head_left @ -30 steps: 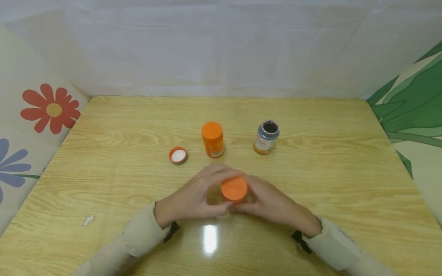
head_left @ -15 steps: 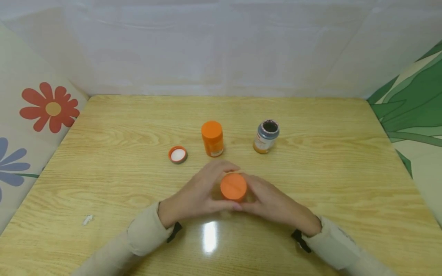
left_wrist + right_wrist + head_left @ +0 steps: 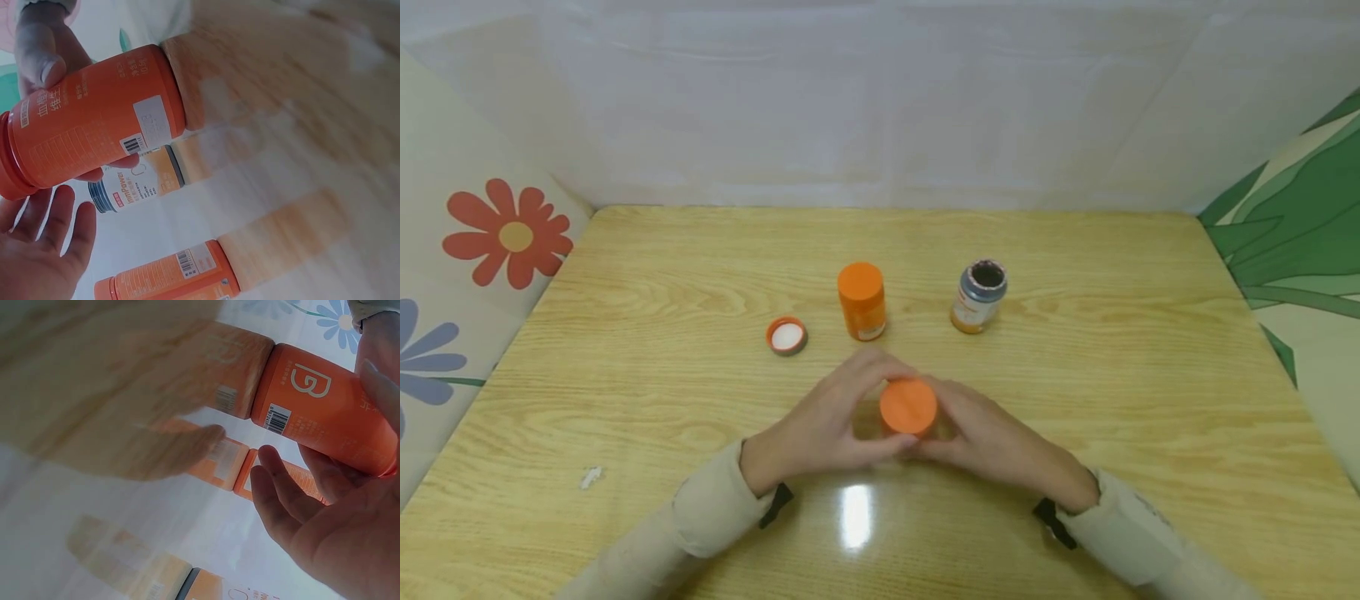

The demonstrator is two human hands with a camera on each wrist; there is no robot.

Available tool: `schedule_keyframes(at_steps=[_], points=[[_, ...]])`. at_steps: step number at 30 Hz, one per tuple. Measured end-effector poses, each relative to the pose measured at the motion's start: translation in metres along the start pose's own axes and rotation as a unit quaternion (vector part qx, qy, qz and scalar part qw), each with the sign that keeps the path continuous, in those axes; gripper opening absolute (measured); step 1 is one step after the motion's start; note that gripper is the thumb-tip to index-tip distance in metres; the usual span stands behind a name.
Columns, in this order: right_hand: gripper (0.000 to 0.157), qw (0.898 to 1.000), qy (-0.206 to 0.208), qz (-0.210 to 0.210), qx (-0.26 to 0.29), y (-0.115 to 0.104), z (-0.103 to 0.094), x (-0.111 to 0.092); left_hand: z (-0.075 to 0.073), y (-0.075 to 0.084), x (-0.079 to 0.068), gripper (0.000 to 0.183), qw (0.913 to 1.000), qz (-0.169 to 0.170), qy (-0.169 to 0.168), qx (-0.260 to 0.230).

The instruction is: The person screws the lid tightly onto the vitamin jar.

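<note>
Near the front middle of the table an orange supplement bottle stands upright between both hands, its round orange lid facing up. From the left, my left hand pinches the lid between thumb and forefinger. My right hand grips the bottle from the right, thumb in front and fingers behind. Beyond the hands stands a second orange bottle, lid on. A grey-necked bottle with a white and orange label is uncapped to its right. Left of these lies a loose lid, its white lining upward.
A small whitish mark shows on the wooden table at the left. A white sheet hangs behind the table's far edge. Panels painted with flowers and leaves border both sides.
My left fingers have loosened from the lid, shifted slightly, and closed on it again. My right hand and the bottle have stayed in place.
</note>
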State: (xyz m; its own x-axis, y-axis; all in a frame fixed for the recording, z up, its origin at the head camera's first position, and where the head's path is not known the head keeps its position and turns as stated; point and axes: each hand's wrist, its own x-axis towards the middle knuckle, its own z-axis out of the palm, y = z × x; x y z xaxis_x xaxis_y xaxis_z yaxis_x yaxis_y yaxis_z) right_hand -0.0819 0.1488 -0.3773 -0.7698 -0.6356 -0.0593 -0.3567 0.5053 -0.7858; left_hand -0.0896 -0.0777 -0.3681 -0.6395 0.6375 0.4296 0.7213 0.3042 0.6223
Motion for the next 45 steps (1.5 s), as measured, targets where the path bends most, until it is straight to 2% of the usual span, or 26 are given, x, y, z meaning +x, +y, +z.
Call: schedule_keyframes(at_steps=[5, 10, 14, 18, 21, 26, 33, 40, 43, 45], points=[[0.074, 1.000, -0.002, 0.002, 0.008, -0.0001, 0.0000, -0.0003, -0.0021, -0.0004, -0.0002, 0.057, 0.9995, 0.018, -0.027, -0.002], [0.075, 1.000, -0.003, 0.021, -0.008, 0.0003, -0.0009, -0.0030, -0.0010, 0.0007, 0.0022, 0.061, 0.9989, 0.026, -0.037, 0.016], [0.071, 1.000, -0.002, 0.017, -0.017, 0.0013, -0.0010, -0.0023, 0.0017, 0.0010, 0.0032, 0.070, 0.9988, 0.024, -0.019, 0.040], [0.071, 1.000, -0.002, 0.008, -0.011, 0.0002, -0.0008, -0.0005, 0.0036, 0.0008, 0.0023, 0.079, 0.9984, 0.000, 0.013, 0.055], [0.072, 1.000, -0.005, 0.008, -0.007, -0.0002, -0.0012, -0.0004, 0.0050, 0.0010, 0.0019, 0.077, 0.9975, -0.013, 0.027, 0.064], [0.074, 1.000, -0.005, 0.004, -0.007, 0.0001, -0.0015, -0.0003, 0.0060, 0.0011, 0.0024, 0.064, 0.9978, -0.004, 0.032, 0.058], [0.076, 1.000, -0.002, 0.002, 0.003, 0.0000, -0.0003, 0.0003, 0.0021, 0.0009, 0.0014, 0.052, 0.9993, 0.017, -0.001, 0.032], [0.075, 1.000, -0.005, 0.003, 0.015, -0.0003, 0.0004, 0.0014, 0.0004, -0.0002, 0.0001, 0.057, 0.9984, 0.030, -0.039, 0.028], [0.074, 1.000, -0.003, 0.004, 0.001, -0.0002, -0.0002, 0.0005, 0.0013, -0.0003, 0.0012, 0.057, 0.9983, 0.028, -0.040, 0.031], [0.073, 1.000, -0.001, 0.005, -0.008, 0.0001, -0.0007, -0.0001, 0.0022, -0.0004, 0.0023, 0.060, 0.9987, 0.028, -0.028, 0.033]])
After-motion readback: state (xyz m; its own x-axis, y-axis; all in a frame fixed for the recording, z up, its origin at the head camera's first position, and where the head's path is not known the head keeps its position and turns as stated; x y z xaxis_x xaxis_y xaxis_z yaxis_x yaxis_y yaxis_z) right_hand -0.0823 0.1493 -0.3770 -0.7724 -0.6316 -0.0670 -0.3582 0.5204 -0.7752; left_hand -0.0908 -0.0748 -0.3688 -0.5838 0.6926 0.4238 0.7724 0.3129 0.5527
